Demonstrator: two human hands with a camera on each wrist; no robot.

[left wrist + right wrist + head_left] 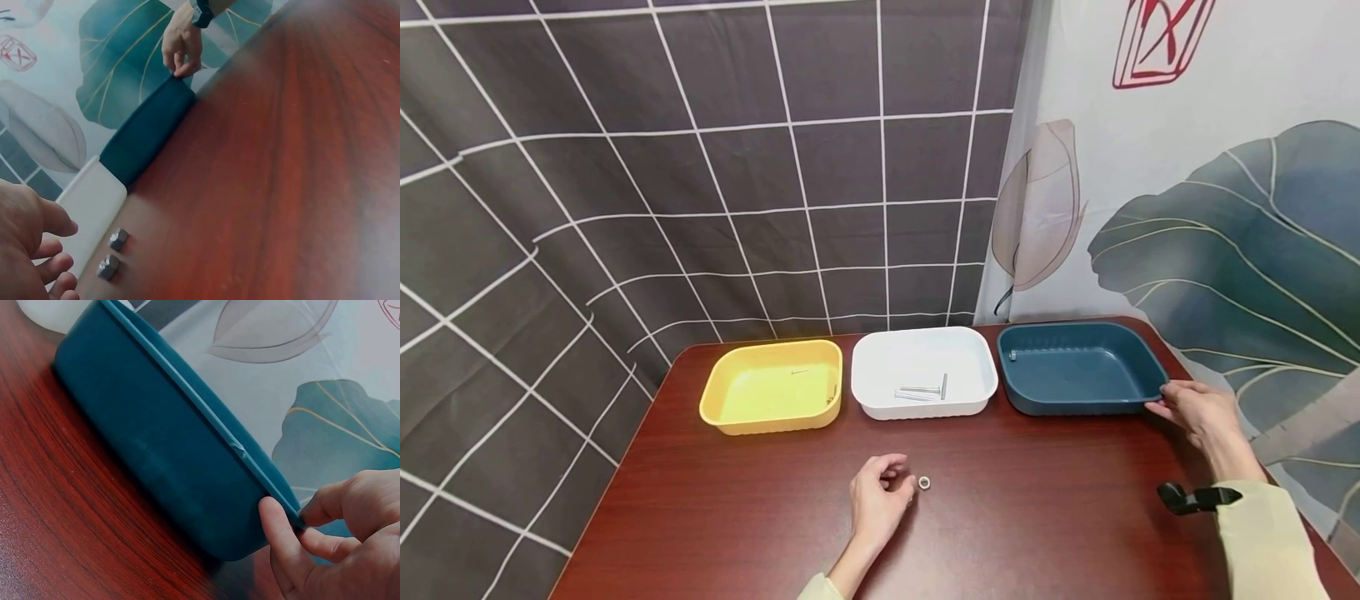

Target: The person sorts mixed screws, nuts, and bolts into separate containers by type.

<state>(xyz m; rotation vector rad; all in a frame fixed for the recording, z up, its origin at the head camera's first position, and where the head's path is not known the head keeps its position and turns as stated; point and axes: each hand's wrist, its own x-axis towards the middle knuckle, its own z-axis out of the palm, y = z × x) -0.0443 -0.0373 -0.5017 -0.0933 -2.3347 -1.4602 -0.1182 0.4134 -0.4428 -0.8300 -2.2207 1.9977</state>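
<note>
My right hand (1206, 414) pinches the near right corner of the dark blue tray (1078, 408), thumb and fingers on either side of the rim in the right wrist view. Inside that tray, a small nut (1012, 356) lies by the left wall. My left hand (876, 502) hovers low over the table with loosely bent fingers and holds nothing. Just right of its fingertips is a hex nut (924, 482). The left wrist view shows two nuts on the table, one nearer (108, 267) and one farther (118, 239); the hand mostly hides one of them in the head view.
A white tray (925, 411) with several long bolts (921, 390) stands left of the blue one. Farther left is a yellow tray (775, 427) holding a few small screws (831, 396). All three line the back edge of the red-brown table (1037, 508), before hanging cloths.
</note>
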